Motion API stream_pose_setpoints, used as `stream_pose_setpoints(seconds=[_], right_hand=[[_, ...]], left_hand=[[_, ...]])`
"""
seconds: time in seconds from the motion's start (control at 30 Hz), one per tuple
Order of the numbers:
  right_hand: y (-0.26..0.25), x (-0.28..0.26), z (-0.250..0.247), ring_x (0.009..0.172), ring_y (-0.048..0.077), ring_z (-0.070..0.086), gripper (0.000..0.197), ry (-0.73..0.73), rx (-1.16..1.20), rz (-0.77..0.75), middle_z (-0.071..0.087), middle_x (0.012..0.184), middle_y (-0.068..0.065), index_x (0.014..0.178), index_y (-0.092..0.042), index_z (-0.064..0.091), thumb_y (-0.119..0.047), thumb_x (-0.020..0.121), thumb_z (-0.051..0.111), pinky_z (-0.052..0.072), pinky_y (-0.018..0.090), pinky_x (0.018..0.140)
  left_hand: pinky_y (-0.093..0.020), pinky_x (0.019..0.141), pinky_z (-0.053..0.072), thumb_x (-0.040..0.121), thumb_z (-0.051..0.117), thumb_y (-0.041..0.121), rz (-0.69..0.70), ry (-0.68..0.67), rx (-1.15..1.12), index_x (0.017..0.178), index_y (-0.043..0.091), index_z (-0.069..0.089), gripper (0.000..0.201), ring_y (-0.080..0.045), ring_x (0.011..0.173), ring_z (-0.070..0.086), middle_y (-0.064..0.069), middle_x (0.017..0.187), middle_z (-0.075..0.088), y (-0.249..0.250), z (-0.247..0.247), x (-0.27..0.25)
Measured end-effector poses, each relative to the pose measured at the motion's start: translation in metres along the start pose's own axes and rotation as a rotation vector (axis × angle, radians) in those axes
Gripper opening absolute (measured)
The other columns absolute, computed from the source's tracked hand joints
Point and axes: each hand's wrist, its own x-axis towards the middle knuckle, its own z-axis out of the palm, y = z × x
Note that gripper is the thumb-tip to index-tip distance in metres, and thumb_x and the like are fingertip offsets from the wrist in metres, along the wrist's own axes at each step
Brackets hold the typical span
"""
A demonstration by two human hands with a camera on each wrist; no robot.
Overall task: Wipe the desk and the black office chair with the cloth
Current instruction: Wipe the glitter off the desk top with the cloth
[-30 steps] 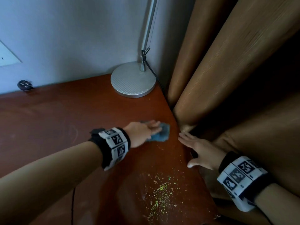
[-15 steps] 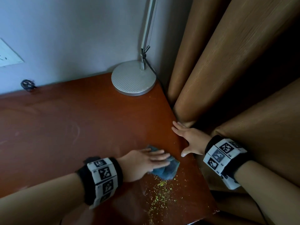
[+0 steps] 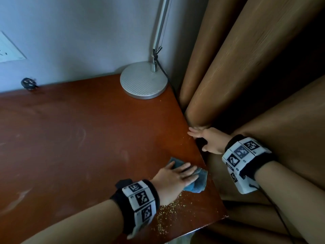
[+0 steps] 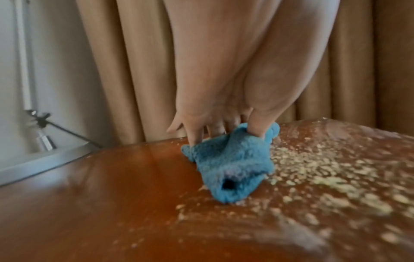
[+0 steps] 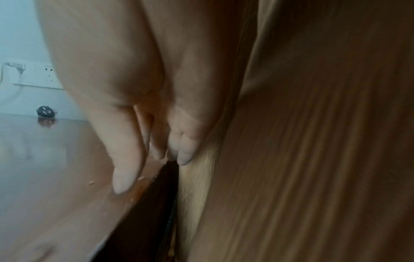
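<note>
Yellow crumbs (image 3: 165, 215), scattered on near table (image 3: 70, 147) corner. Blue cloth (image 3: 198, 184): soft, light, bunches readily; lies by right edge beneath left hand (image 3: 174, 180), grip spread flat, best pressed mid-wad. Right hand (image 3: 209, 142): fingers straight, at table edge by curtain (image 3: 246, 76); lamp base (image 3: 143, 80) beyond.

The reddish-brown desk (image 3: 73, 138) bears a lamp base (image 3: 143, 80), blue cloth (image 3: 198, 182), yellow-green crumbs (image 3: 168, 215) and black plug (image 3: 29, 83).
</note>
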Motion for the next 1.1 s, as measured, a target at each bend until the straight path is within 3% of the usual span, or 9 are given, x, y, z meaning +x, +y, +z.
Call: stream_pose_setpoints(seconds=[0.13,0.23,0.5,0.63,0.73,0.8,0.9,0.97,1.1], right_hand=[[0.008,-0.01,-0.008,0.143,0.005,0.005,0.073,0.076,-0.006,-0.016,0.011,0.157,-0.006,0.148,-0.021,0.022,0.009,0.088,0.049,0.0,0.011,0.106],[0.01,-0.015,-0.002,0.143,0.005,0.006,0.069,0.098,-0.013,-0.021,0.012,0.156,-0.007,0.148,-0.022,0.022,0.007,0.09,0.047,0.004,0.014,0.11],[0.01,-0.02,0.031,0.142,0.003,0.009,0.065,0.0,0.039,-0.025,0.013,0.156,-0.01,0.148,-0.02,0.025,0.009,0.092,0.044,0.006,0.01,0.104],[0.019,-0.022,0.023,0.143,0.007,0.013,0.063,0.071,0.031,-0.003,0.014,0.155,-0.011,0.147,-0.022,0.025,0.005,0.093,0.045,0.009,0.014,0.109],[0.016,-0.023,0.026,0.143,0.007,0.014,0.064,0.066,0.017,-0.014,0.012,0.156,-0.011,0.148,-0.022,0.022,0.006,0.094,0.041,0.012,0.016,0.11],[0.01,-0.021,0.035,0.143,0.008,0.015,0.063,0.045,-0.01,-0.051,0.013,0.156,-0.008,0.149,-0.02,0.022,0.006,0.094,0.04,0.015,0.017,0.112],[0.011,-0.015,0.042,0.14,0.012,0.028,0.052,0.115,-0.017,-0.076,0.027,0.153,-0.002,0.142,-0.019,0.041,0.003,0.094,0.039,0.021,0.02,0.112],[0.016,-0.012,0.038,0.135,0.014,0.039,0.042,0.234,0.006,-0.065,0.042,0.145,0.005,0.125,-0.015,0.061,0.003,0.093,0.04,0.024,0.021,0.111],[0.018,-0.013,0.025,0.123,0.017,0.053,0.037,0.408,0.094,-0.075,0.059,0.129,0.007,0.121,-0.01,0.063,0.002,0.092,0.044,0.036,0.024,0.107]], left_hand=[[-0.041,0.12,0.009,0.094,0.038,-0.004,-0.171,0.087,-0.079,0.152,0.029,0.005,0.074,-0.01,0.146,-0.006,0.009,0.159,-0.008,-0.033,-0.021,0.019],[-0.041,0.12,0.008,0.095,0.038,-0.005,-0.225,0.022,-0.088,0.153,0.023,0.0,0.075,-0.013,0.147,-0.009,0.005,0.159,-0.012,-0.044,-0.038,0.044],[-0.043,0.12,0.006,0.095,0.043,0.001,0.19,0.052,0.001,0.151,0.022,0.02,0.064,-0.015,0.147,0.0,0.003,0.16,0.006,0.03,0.013,0.023],[-0.041,0.119,0.014,0.095,0.039,-0.004,-0.068,0.147,-0.011,0.152,0.027,0.013,0.07,-0.016,0.147,0.002,0.005,0.16,0.0,-0.027,-0.013,0.022],[-0.043,0.119,0.013,0.094,0.039,-0.007,-0.307,0.067,-0.075,0.152,0.024,0.0,0.077,-0.015,0.147,-0.007,0.004,0.159,-0.012,-0.073,-0.04,0.033],[-0.044,0.119,0.008,0.095,0.04,-0.005,-0.337,0.012,-0.087,0.152,0.021,-0.005,0.077,-0.016,0.146,-0.011,0.003,0.159,-0.017,-0.075,-0.047,0.044],[-0.043,0.12,0.004,0.094,0.042,-0.004,-0.236,0.015,-0.052,0.152,0.019,-0.002,0.077,-0.017,0.146,-0.011,0.001,0.159,-0.013,-0.047,-0.037,0.041],[-0.041,0.12,0.004,0.094,0.042,-0.003,-0.093,0.066,-0.022,0.152,0.021,0.004,0.074,-0.015,0.146,-0.007,0.003,0.16,-0.006,-0.028,-0.019,0.025],[-0.038,0.121,0.002,0.093,0.039,-0.005,0.038,-0.023,0.049,0.151,0.03,0.004,0.077,-0.008,0.145,-0.012,0.011,0.158,-0.009,-0.024,0.0,-0.006]])
